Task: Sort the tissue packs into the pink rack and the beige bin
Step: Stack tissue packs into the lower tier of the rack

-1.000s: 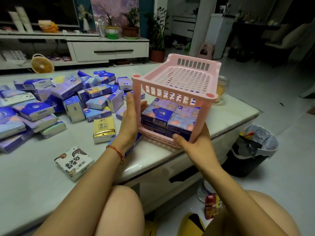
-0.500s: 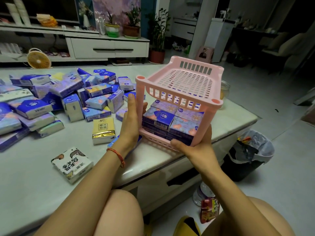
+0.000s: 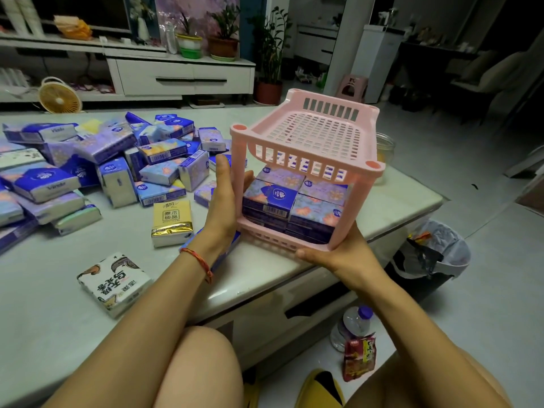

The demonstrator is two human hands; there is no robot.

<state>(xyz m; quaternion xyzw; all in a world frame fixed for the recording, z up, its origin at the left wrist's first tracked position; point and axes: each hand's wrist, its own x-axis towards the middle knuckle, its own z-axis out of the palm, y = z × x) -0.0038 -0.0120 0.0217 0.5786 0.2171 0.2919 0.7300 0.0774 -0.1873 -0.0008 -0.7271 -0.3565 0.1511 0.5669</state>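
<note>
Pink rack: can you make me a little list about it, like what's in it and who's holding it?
rack: pink rack, two shelves, at the table edge
top shelf: empty
bottom shelf: blue tissue packs, stacked
left hand: flat against the rack's left side
right hand: under the rack's front corner
loose packs: pile of tissue packs on the table, left of the rack
beige bin: not seen

Dim indoor light, dark bg at right, soft glare on table [image 3: 44,304], wide-angle edge warp.

Pale table [image 3: 44,319] carries scattered tissue packs [image 3: 117,160].
</note>
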